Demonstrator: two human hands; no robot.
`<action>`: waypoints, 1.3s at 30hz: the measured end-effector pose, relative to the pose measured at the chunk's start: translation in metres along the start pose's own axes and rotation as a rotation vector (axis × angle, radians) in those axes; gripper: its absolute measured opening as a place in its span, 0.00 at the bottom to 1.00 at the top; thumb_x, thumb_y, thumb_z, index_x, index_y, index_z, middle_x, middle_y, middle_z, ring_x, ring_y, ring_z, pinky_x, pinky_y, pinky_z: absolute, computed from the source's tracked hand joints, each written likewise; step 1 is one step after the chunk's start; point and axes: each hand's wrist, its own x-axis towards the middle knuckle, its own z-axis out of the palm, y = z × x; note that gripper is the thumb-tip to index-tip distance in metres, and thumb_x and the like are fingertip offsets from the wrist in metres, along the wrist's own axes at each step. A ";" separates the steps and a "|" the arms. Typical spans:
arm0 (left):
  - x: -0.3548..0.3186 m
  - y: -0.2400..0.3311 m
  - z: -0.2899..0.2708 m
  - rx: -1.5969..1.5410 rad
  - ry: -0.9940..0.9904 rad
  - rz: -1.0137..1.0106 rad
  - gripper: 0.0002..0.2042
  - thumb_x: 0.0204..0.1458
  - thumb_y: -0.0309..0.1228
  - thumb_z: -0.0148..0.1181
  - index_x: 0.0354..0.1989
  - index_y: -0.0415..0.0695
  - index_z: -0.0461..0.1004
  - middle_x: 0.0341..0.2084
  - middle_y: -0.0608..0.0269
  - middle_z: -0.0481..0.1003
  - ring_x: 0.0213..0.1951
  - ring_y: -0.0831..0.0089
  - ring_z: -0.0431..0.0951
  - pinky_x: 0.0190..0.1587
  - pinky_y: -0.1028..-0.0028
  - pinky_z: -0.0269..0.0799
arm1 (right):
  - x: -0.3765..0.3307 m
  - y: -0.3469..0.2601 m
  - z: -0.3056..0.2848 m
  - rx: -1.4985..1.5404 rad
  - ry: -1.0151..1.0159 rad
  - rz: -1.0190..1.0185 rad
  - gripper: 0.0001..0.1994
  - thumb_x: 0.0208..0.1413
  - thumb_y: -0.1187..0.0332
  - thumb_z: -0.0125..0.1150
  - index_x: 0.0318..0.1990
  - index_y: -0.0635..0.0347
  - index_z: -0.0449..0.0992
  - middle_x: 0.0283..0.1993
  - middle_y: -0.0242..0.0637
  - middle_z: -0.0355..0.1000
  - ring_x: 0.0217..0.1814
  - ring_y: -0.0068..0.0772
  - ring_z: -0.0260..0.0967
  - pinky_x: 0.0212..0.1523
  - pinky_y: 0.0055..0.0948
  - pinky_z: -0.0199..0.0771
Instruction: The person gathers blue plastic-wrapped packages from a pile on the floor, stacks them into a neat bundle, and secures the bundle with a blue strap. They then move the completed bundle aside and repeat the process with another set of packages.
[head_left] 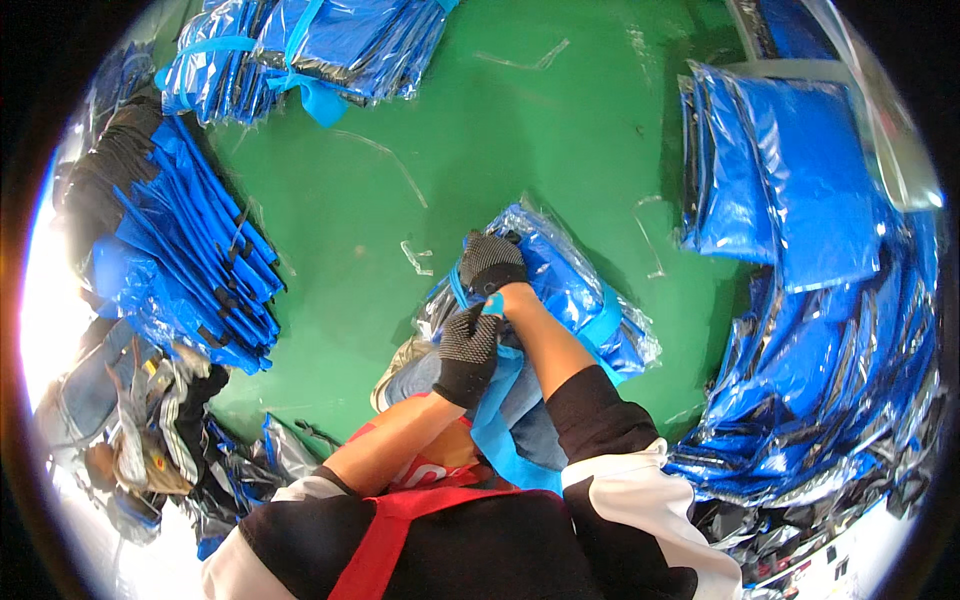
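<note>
In front of me a bundle of blue items in clear plastic wrap (560, 262) lies on the green floor, against my bent leg. A light blue strap (490, 425) runs round the bundle, and its loose length hangs down over my jeans. My left hand (468, 355), in a dark dotted glove, is closed on the strap, with a short bit sticking out above the fist. Just beyond it my right hand (492, 262), gloved alike, is closed at the bundle's near left side, where the strap passes; its fingertips are partly hidden.
Blue plastic-wrapped packs (810, 180) are heaped along the right. Strapped bundles (340, 45) lie at the far left. Closer on the left is a stack of folded blue bags (200, 240), beside dark and denim cloth (95, 375). Clear plastic scraps (415, 258) litter the green floor (560, 130).
</note>
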 end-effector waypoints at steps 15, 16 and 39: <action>-0.007 0.045 -0.011 0.618 0.105 -0.080 0.15 0.53 0.36 0.56 0.43 0.37 0.70 0.28 0.55 0.73 0.30 0.67 0.74 0.34 0.71 0.70 | -0.025 0.032 -0.018 0.379 -0.312 -0.282 0.30 0.54 0.59 0.48 0.64 0.52 0.50 0.46 0.54 0.69 0.44 0.54 0.69 0.47 0.43 0.69; -0.010 0.045 -0.007 0.667 0.040 0.119 0.15 0.51 0.36 0.57 0.42 0.38 0.70 0.31 0.53 0.73 0.32 0.64 0.74 0.36 0.68 0.70 | -0.027 0.029 -0.015 0.409 -0.299 -0.306 0.33 0.54 0.57 0.49 0.65 0.55 0.46 0.45 0.57 0.69 0.44 0.54 0.70 0.45 0.43 0.70; 0.076 -0.053 -0.087 0.361 -0.562 0.632 0.16 0.57 0.42 0.45 0.41 0.43 0.72 0.44 0.51 0.71 0.49 0.59 0.71 0.50 0.65 0.66 | -0.110 0.013 -0.039 0.692 -0.041 -0.360 0.07 0.51 0.72 0.52 0.34 0.58 0.77 0.34 0.42 0.73 0.37 0.37 0.72 0.41 0.34 0.71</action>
